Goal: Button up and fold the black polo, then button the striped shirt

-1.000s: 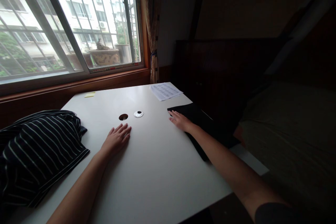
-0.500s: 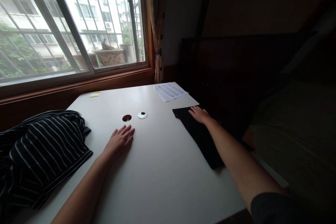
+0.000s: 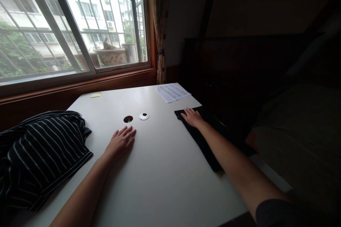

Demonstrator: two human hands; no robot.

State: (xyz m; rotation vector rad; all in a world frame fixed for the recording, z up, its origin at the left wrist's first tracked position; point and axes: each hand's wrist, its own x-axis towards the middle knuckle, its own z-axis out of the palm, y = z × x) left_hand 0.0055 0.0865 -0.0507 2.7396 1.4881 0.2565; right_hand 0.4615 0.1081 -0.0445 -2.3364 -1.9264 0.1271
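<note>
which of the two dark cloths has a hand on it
The plain black cloth, at the right: the right hand lies on it. The striped cloth, at the left, has neither hand on it.

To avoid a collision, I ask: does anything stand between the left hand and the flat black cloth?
Nothing visible does; bare white tabletop separates the left hand from the cloth, on which the right hand rests.
</note>
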